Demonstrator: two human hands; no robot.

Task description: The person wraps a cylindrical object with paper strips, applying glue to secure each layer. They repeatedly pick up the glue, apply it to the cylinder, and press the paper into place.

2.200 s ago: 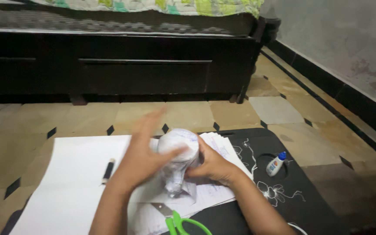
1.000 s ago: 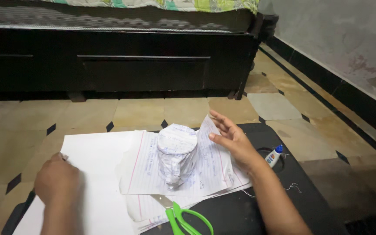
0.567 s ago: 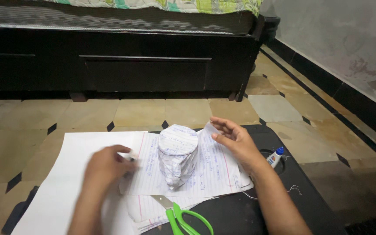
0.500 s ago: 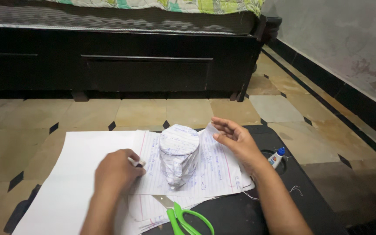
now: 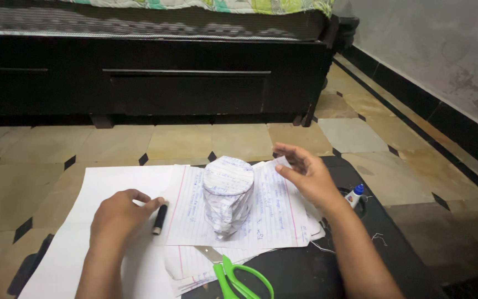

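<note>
Paper already covers the upright jar-shaped thing (image 5: 228, 194) at the middle of the black table (image 5: 316, 271): its flat top and its sides are wrapped in lined, written-on sheet, with the wrap gathered into creases near the base, so the covering looks largely done, though whether the folds are glued down cannot be told. It stands on a lined sheet (image 5: 272, 213) spread flat beneath it, which lies over more loose pages and, to the left, a large white sheet (image 5: 112, 182). The left hand (image 5: 118, 218) rests on that white sheet with its fingers curled; its fingertips touch the far end of a short black marker (image 5: 160, 219) lying there, but the grip is not closed around it. The right hand (image 5: 308, 177) is open, fingers spread, lifting the far right corner of the lined sheet just beside the wrapped thing. Green-handled scissors (image 5: 238, 277) lie near the viewer, partly tucked under the pages, and a small white glue bottle with a blue cap (image 5: 354, 195) sits in a round recess at the table's right side, untouched. What seems left, judging by this, is marking or trimming paper and fixing it.
</note>
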